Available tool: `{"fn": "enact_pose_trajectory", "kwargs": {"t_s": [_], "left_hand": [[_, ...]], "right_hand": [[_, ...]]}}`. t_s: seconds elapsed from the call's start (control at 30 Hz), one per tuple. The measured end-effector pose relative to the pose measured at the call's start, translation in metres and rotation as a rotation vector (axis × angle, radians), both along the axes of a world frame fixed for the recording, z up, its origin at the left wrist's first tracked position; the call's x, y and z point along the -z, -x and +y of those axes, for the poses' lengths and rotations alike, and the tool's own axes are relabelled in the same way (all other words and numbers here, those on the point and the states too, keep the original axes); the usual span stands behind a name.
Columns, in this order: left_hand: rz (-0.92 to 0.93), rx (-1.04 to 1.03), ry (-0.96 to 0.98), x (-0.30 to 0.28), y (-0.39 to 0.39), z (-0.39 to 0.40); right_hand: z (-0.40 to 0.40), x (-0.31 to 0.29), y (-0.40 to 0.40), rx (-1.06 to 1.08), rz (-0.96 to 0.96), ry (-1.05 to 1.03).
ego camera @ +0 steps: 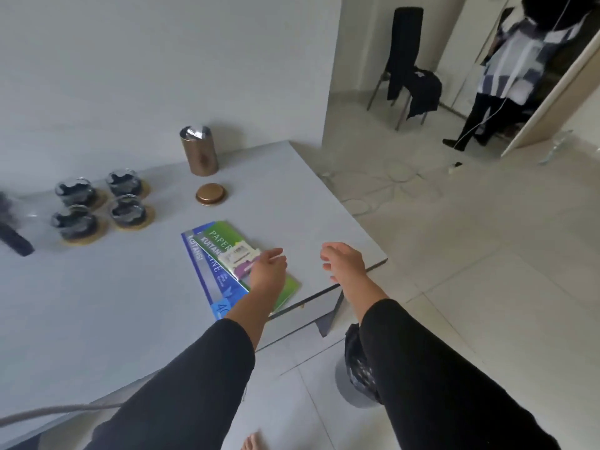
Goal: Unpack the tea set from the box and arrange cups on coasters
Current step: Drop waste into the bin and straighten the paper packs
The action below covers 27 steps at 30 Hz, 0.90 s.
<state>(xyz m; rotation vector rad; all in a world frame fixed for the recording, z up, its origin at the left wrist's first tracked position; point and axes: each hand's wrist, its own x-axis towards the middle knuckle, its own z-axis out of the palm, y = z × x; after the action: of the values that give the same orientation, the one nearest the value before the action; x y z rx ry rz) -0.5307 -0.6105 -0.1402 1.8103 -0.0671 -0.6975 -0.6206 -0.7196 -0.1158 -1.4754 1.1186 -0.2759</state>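
- Grey table [97,303] carries everything; no box is in view.
- Glass cups [99,206], four, already sit on cork coasters [85,239], well left of both hands and beyond them.
- Left hand [268,269] is the nearer, fingers loosely extended over the receipt books [211,264].
- Right hand [344,261] hovers by the table corner, fingers relaxed, holding nothing.
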Motion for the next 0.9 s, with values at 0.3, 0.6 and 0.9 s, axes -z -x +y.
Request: {"fn": "enact_pose_trajectory", "kwargs": {"t_s": [0.3, 0.6, 0.9], "left_hand": [[0.070, -0.212, -0.335, 0.042, -0.086, 0.088], [0.109, -0.224, -0.352, 0.064, -0.111, 0.080], [0.062, -0.195, -0.440, 0.063, -0.130, 0.072]], "right_hand": [[0.047, 0.045, -0.093, -0.313, 0.427, 0.201], [0.047, 0.074, -0.142, -0.434, 0.580, 0.245], [0.060, 0.079, -0.183, -0.623, 0.585, 0.288]]}}
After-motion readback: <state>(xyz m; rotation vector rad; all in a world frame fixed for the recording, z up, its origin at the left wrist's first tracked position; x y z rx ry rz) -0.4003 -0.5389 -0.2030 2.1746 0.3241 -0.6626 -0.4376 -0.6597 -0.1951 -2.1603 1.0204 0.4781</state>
